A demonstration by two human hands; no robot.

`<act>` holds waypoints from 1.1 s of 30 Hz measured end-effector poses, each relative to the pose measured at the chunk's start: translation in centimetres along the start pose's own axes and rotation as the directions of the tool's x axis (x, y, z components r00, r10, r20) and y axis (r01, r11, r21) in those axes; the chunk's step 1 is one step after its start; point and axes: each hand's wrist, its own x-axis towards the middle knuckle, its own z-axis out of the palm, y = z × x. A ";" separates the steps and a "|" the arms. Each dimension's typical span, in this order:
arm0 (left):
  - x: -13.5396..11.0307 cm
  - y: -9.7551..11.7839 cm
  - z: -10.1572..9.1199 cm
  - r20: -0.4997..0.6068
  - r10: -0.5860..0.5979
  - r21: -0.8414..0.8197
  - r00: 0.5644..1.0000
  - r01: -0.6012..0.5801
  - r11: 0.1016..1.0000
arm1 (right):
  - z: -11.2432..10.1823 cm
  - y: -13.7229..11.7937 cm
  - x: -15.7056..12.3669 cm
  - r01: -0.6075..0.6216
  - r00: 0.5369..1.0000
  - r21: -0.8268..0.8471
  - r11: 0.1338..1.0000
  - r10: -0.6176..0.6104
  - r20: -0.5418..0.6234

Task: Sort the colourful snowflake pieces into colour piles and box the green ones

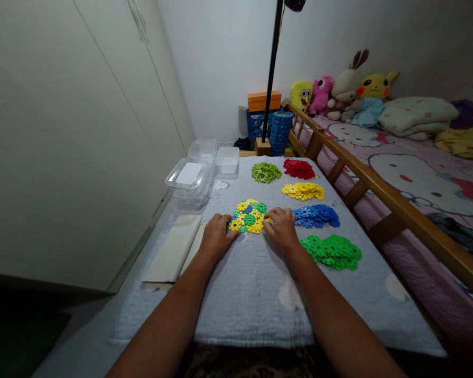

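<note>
- 1 flat cluster of snowflake discs [249, 215], yellow, green and blue, lying on a pale grey towel [256, 294] spread over the tabletop [90, 336], between both hands.
- Left hand [216, 235] palm down on the towel, fingers stretched out and close together, tips touching the cluster's near left edge.
- Right hand [281, 227] at the cluster's right edge, fingers curled down onto the discs; cannot tell whether pinching 1.
- 5 sorted heaps to the right and beyond: light green pile [266, 171], red pile [298, 168], yellow pile [303, 190], blue pile [316, 216] just beside the right hand, dark green pile [333, 252] nearest.
- Clear plastic containers [191, 178] at the far left corner; folded cream cloth [175, 247] just left of the left hand.
- Wooden bed rail [378, 184] along the right side, plush toys [339, 89] at the far end of the bed.
</note>
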 end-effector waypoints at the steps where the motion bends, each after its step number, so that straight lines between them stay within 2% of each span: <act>1: 0.0 0.0 0.0 0.002 0.007 -0.014 1.000 -0.007 1.000 | 0.4 -0.7 -0.2 0.038 0.999 0.018 0.999 -0.038 0.021; 5: 0.0 0.3 -0.1 0.016 0.022 -0.039 1.000 -0.021 0.999 | 1.2 -2.3 -0.7 0.123 0.989 0.012 0.992 -0.123 0.086; 10: 0.1 0.8 -0.1 0.023 0.038 -0.035 0.999 -0.037 0.999 | 1.5 -2.4 -0.7 0.127 0.983 -0.021 0.992 -0.123 0.139; 17: 0.2 0.5 0.6 -0.026 0.073 -0.084 0.997 -0.075 0.994 | 2.1 -1.9 -0.4 0.120 0.985 0.075 0.990 -0.129 0.117; 25: 0.5 0.5 0.5 -0.063 0.045 -0.163 0.997 -0.055 0.985 | 2.4 -1.4 -0.3 0.171 0.976 0.208 0.963 -0.194 0.094; 33: 0.5 0.4 0.7 -0.077 0.040 -0.167 0.996 -0.052 0.985 | 2.5 -1.6 -0.4 0.195 0.974 0.343 0.919 -0.224 0.045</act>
